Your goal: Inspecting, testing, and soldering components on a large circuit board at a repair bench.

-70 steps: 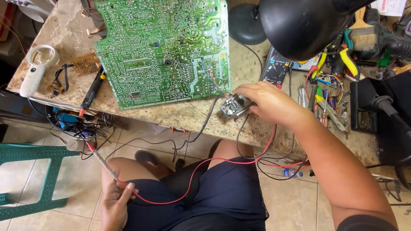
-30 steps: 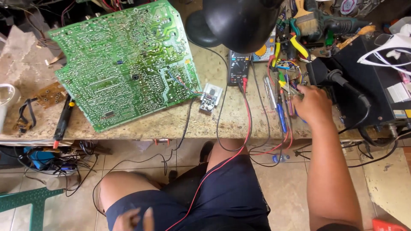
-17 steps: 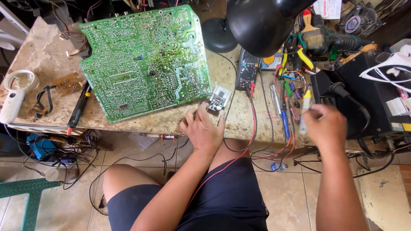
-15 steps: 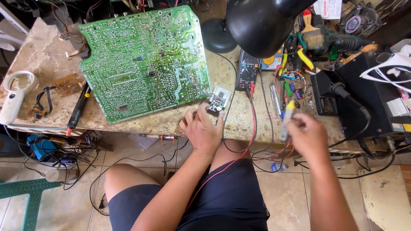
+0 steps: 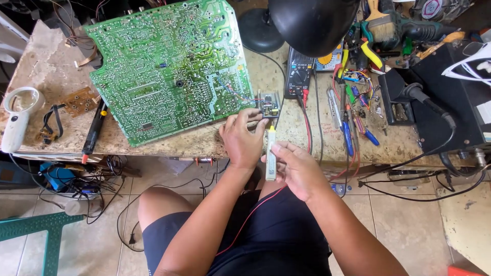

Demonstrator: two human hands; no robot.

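So from my seat, the left hand [image 5: 241, 140] is up on the table [image 5: 199, 145] edge, fingers curled loosely with the tips pinching the near side of a small circuit module [image 5: 269, 104]. That little module sits flat on the table at about 4 o'clock off the big green circuit board [image 5: 169, 69], just beside its lower right corner, with thin wires running between the two.

The right hand [image 5: 296, 168] is just off the table edge, at 5 o'clock from the left one, closed around a slim pale pen-like tool with a yellow tip [image 5: 270, 156]. The tool stands nearly upright and its tip points at the module, very close; I can't tell if it actually touches.

A black multimeter [image 5: 299, 76] lies at 1 o'clock from the module, under the black lamp head [image 5: 312, 23]. A red lead [image 5: 250, 217] trails down over my lap. Far out at 9 o'clock there's a white magnifier [image 5: 18, 115] and a black-handled tool [image 5: 94, 130].
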